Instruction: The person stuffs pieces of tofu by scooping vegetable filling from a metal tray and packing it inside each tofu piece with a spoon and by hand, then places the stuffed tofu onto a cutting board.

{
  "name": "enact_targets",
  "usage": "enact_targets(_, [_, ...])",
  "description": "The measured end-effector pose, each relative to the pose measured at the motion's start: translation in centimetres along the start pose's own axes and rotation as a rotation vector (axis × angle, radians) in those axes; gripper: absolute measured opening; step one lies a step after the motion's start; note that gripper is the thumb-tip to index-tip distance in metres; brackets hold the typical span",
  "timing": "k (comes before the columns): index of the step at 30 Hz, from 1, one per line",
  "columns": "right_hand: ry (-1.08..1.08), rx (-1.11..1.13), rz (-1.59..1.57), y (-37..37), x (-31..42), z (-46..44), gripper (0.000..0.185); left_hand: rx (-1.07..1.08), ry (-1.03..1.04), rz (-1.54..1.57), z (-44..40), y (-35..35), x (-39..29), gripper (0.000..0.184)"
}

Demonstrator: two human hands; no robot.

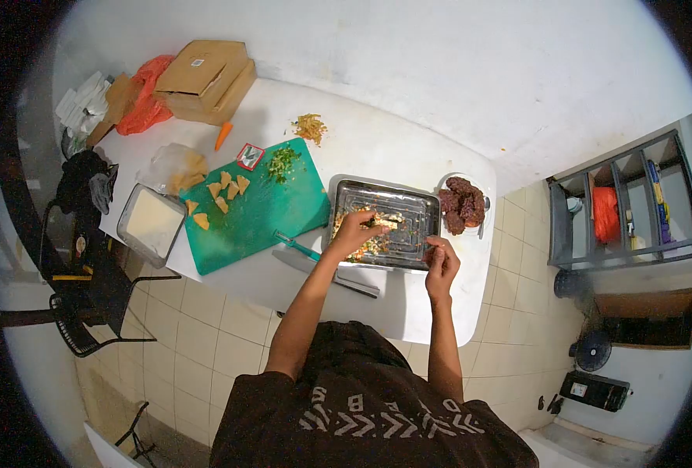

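Observation:
A rectangular metal tray lies on the white table, with chopped, colourful food bits in its left part. Over that part, my left hand pinches a pale, crumbly piece of food. My right hand is at the tray's lower right corner, its fingers bent together; whether they hold anything is too small to tell. Right of the tray stands a plate of dark reddish-brown pieces. A green cutting board with chopped greens and light brown triangular pieces lies to the left.
A knife with a teal handle rests by the board's lower edge. At the left are a container of white stuff, a plastic bag and cardboard boxes. Peelings and a carrot lie behind the board.

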State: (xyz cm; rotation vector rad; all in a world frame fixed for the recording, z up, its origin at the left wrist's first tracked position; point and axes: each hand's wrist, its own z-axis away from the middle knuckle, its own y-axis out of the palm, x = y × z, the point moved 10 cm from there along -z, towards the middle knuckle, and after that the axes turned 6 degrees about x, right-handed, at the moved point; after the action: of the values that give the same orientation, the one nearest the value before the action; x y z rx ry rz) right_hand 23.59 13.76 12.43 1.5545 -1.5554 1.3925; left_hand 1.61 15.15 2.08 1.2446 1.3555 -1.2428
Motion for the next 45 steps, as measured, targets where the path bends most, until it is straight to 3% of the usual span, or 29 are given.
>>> enact_targets(13, [0.013, 0.007, 0.035, -0.1, 0.7, -0.2, 0.035, 0.010, -0.039, 0.000, -0.2, 0.0, -0.3, 0.031])
enact_targets(16, [-0.023, -0.004, 0.047, -0.1, 1.6, -0.4, 0.036, -0.016, 0.031, 0.074, 0.1, -0.2, -1.1, 0.031])
enact_targets(22, [0.030, -0.056, -0.059, -0.6, 0.4, -0.1, 0.037, -0.007, -0.053, 0.120, 0.1, -0.2, -0.5, 0.027])
enact_targets(25, [0.103, 0.027, -0.013, -0.2, -1.0, 0.3, 0.041, 0.018, -0.019, 0.207, -0.2, 0.1, -1.3, 0.024])
enact_targets(36, [0.022, -0.058, -0.083, -0.5, 0.2, 0.0, 0.041, 0.069, -0.099, 0.377, -0.2, 0.6, -1.5, 0.023])
enact_targets(40, [0.109, 0.012, -0.082, 0.1, -0.7, 0.0, 0.040, 0.069, -0.092, 0.376, -0.3, 0.7, -1.3, 0.023])
enact_targets(45, [0.065, -0.021, -0.079, -0.1, 0.6, -0.1, 0.037, 0.041, -0.094, 0.185, -0.4, 0.4, -0.2, 0.031])
